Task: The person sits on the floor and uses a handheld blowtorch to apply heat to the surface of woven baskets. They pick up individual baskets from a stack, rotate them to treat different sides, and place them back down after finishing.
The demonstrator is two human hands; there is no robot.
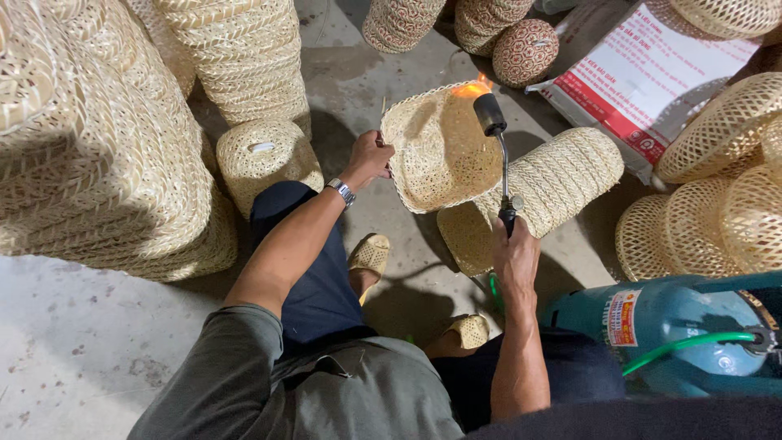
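A seated person is seen from above, on a bare concrete floor (73,342), with both arms stretched forward.

A shallow woven bamboo basket (440,151) is held up off the floor by the left hand (371,156), whose grip is clamped on the basket's near left rim. The basket is tilted so that its open inside faces the person, apparently so that the far rim is offered to the flame.

A gas torch (498,155) is held upright by the right hand (513,257), the fingers wrapped tightly round its handle. The black nozzle sits at the basket's upper right rim, where a small orange flame (474,86) is seen licking the weave. A green hose (684,346) is run from a teal gas cylinder (652,326) lying at the person's right side.

Just behind the torch, a long stack of nested baskets (562,179) is laid on its side. The floor is crowded: tall basket stacks (98,147) are piled along the left, more stacks (244,49) at the top, loose open-weave baskets (717,187) on the right, and a printed white sack (643,77) at the top right. Open floor is left only around the sandalled feet (371,254) and at the near left corner.
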